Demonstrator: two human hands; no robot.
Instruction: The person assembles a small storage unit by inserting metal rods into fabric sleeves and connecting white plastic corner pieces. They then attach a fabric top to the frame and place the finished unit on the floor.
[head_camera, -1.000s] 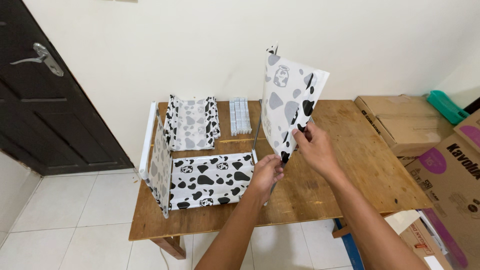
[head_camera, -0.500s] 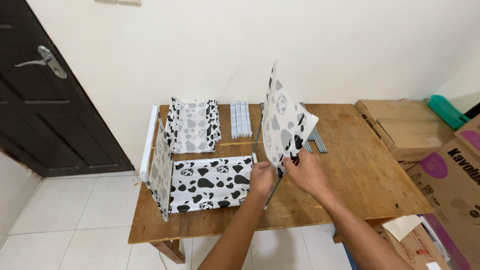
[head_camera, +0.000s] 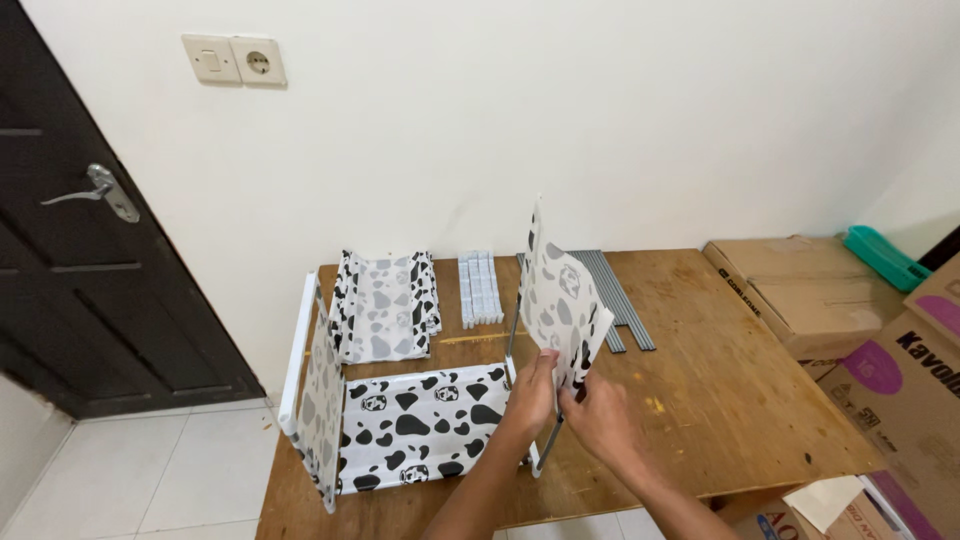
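1. Closest in: left hand (head_camera: 533, 392) and right hand (head_camera: 596, 418) side by side, nearly touching, both pinching the lower edge of an upright cow-print side panel (head_camera: 560, 300).
2. Panel standing at the right end of the flat cow-print shelf sheet (head_camera: 420, 425), against a grey metal rod (head_camera: 512, 330); matching upright panel (head_camera: 322, 400) at the left end.
3. All sitting on a scuffed wooden table (head_camera: 730, 390), over white floor tiles (head_camera: 120, 480).
4. Further back on the table: folded cow-print fabric stack (head_camera: 385, 305), bundle of white plastic connectors (head_camera: 480, 288), bundle of dark grey rods (head_camera: 615, 295).
5. Room-wise: white wall with a switch and socket plate (head_camera: 234, 60), dark door (head_camera: 90, 260) on the left, cardboard boxes (head_camera: 800, 290) on the right.
6. Versus half a second back: panel lower and more upright, hands dropped closer to the shelf.
7. Count: two hands, two upright panels, one flat sheet, one fabric stack, two bundles.
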